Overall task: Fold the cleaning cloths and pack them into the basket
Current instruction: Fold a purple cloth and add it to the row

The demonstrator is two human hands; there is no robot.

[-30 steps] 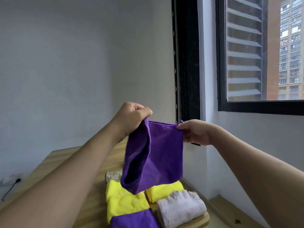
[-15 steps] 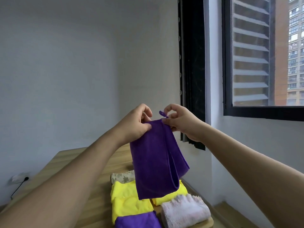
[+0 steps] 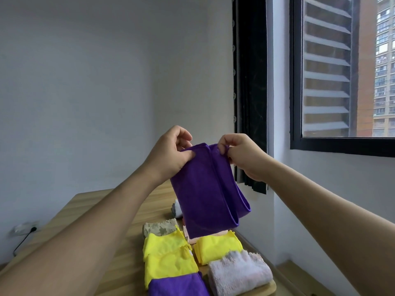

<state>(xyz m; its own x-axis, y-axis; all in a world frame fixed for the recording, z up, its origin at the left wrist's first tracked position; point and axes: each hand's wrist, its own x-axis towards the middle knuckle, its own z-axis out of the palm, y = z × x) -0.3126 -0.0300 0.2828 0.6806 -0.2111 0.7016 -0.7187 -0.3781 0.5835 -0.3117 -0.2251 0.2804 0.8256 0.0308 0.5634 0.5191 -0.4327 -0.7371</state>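
Nearest, at the tabletop's (image 3: 119,263) near right corner, a folded purple cloth (image 3: 177,285) and a fluffy pale cloth (image 3: 239,274) are seen packed side by side. Behind them lie two yellow cloths, left (image 3: 168,257) and right (image 3: 218,246), then a camo-print cloth (image 3: 160,228). All appear to sit in one holder, of which only a rim (image 3: 270,286) shows; whether it is the basket cannot be told.

Above and beyond these, the held cloth (image 3: 205,189) hangs in the air, doubled over, long axis vertical, fold loops at the bottom. Its top edge is pinched at both ends: the left end by the left hand (image 3: 171,152), thumb in front, the right end by the right hand (image 3: 239,154), fingertips curled over the hem. The hands are close together, about level, neither clearly nearer.

The packed row lies straight below the hanging cloth, so the coming move is judged a further fold, then a lowering.

Farther back a grey cloth (image 3: 176,208) is partly hidden. Wall and window (image 3: 342,82) lie behind.
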